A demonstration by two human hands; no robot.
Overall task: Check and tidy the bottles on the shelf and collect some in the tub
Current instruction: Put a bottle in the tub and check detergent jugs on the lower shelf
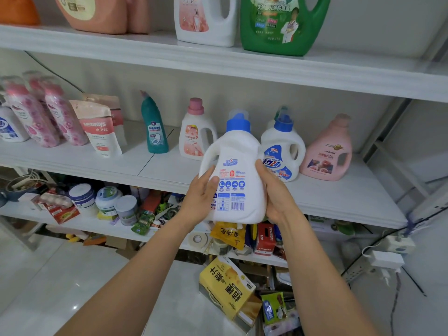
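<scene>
The white bottle (236,151) you hold hides the left edge of the blue-capped bottle (284,151) just right of it; behind that, another bottle shows only a greenish cap (281,110). Your left hand (202,192) and right hand (274,192) cover the white bottle's lower sides, and its small print is too fine to read. Above it, the green jug (283,25) and white jug (206,23) are cut off.

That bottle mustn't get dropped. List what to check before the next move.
1. Left grip holds the bottle: ok.
2. Right grip holds it too: ok.
3. Blue cap on: ok.
4. Back label faces the camera: ok.
5. Bare shelf space to set it back: ok.
6. Sight of the tub: not ok, none in view.
</scene>
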